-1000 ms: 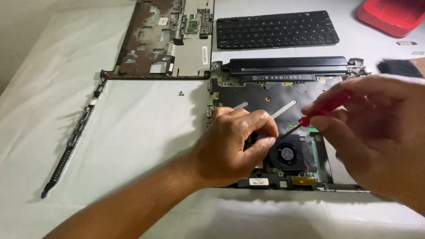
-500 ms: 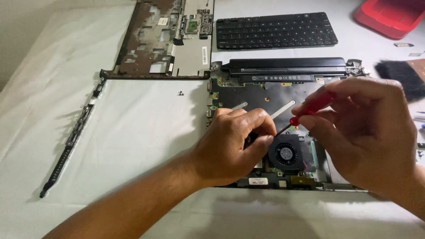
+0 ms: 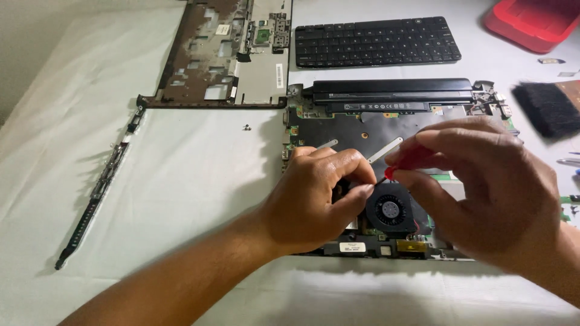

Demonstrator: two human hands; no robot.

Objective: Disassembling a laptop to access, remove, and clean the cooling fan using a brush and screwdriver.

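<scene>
We are working over a white cloth [image 3: 181,181] spread on the table, with the removed keyboard [image 3: 377,41], top cover [image 3: 226,54] and a thin hinge strip [image 3: 96,187] lying well apart from the open laptop base [image 3: 386,130], probably so the board is staying reachable. Our left hand [image 3: 314,202] is resting on the board just beside the round fan [image 3: 389,211], fingers curled together as if steadying something underneath, though we cannot tell what. Our right hand [image 3: 483,193] is pinching a red-handled screwdriver [image 3: 402,163], fingertips clamped on it and its tip angling down by the fan.
</scene>
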